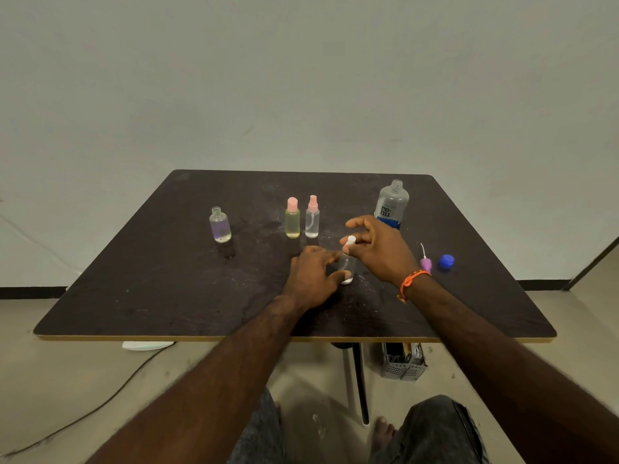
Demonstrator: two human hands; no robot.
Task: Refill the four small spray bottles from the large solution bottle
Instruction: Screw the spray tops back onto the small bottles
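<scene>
Clear spray bottle (346, 266) held upright on desk (134, 296) by left hand (313, 279); white spray top (350, 242) pinched by right hand (378, 246). Capping step judged underway; firm twisting called for next

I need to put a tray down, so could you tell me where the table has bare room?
Free: the near-left table, below the open bottle, and the far edge behind the pink-capped bottles. Crowded: the middle and right, with both hands, the large bottle and blue cap.

My left hand (313, 276) and right hand (378, 249) share a small clear spray bottle (347, 262) mid-table; tall clear solution bottle (392, 204) behind right, three small bottles behind left.
</scene>
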